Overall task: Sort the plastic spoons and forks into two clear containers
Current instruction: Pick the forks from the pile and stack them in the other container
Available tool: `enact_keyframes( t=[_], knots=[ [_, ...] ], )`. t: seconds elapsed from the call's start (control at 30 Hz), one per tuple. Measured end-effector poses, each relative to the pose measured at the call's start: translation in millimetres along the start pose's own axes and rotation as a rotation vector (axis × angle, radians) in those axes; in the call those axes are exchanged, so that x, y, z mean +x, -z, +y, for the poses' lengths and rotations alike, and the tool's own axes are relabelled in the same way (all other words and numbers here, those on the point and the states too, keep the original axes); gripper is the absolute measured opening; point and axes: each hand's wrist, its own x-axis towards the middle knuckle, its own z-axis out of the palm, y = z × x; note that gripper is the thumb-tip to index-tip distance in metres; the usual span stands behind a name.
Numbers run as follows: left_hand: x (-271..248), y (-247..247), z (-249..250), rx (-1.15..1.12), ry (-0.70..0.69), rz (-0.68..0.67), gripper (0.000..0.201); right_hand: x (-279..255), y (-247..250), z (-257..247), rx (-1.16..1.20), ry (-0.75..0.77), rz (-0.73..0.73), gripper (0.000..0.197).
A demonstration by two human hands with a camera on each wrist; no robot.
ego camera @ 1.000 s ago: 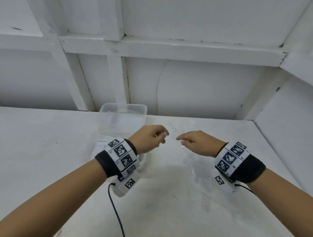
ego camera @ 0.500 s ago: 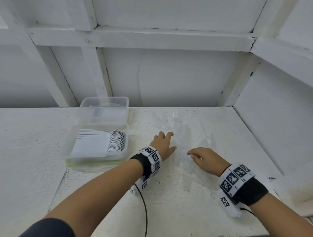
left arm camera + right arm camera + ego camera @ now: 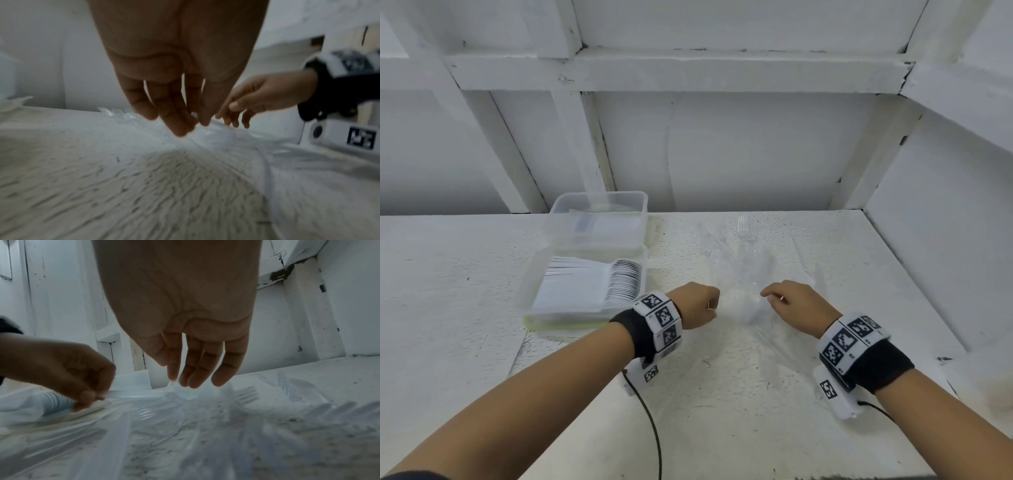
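At the far left of the table [image 3: 448, 308] stood your two clear containers, touching end to end: the near container [image 3: 585, 284] held a tidy row of nested white spoons [image 3: 625, 281], and the far container [image 3: 599, 219] behind it held what looked like a few clear pieces, too faint to name. Half a second earlier your left hand [image 3: 697, 310] had lain flat and spread on the table; at this moment it had curled up at the left edge of the loose pile. From your right wrist you could see its thumb and fingers pinched on the handle of a clear utensil [image 3: 131, 395], though whether spoon or fork the blur hid.

The pile of clear cutlery [image 3: 743, 274] lay spread on the table between your hands and beyond them, well apart from the containers; fork tines showed at its far end [image 3: 743, 222].

Your right hand [image 3: 796, 308] had hardly shifted from half a second before. Its fingers [image 3: 195, 369] hung down loosely curled, tips just at the pile, and I cannot tell whether they gripped anything.

So the change meant a fresh pick had begun on the left. Judging by the pile, much sorting remained. See which kind you held before choosing a container.
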Motion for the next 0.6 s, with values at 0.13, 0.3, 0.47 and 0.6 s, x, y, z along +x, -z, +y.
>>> enact_keyframes(
  t=[0.13,0.3,0.47,0.6],
  knots=[
    [-18.1,3.3,-9.7,0.062,0.052,-0.148,0.033,0.8,0.9,1.2,0.045,-0.015,0.011,0.030],
    [-17.3,3.8,-5.0,0.125,0.088,-0.129,0.053,-1.1,-2.4,-1.4,0.061,-0.021,0.007,0.030],
    [-2.6,-7.3,30.9,0.140,-0.053,-0.013,0.058,-6.2,-4.1,-0.1,0.065,-0.025,0.029,0.029],
    [11.5,-18.6,47.3,0.133,-0.010,-0.052,0.043,-13.9,-1.6,3.5,0.078,-0.024,0.052,0.028]
  ],
)
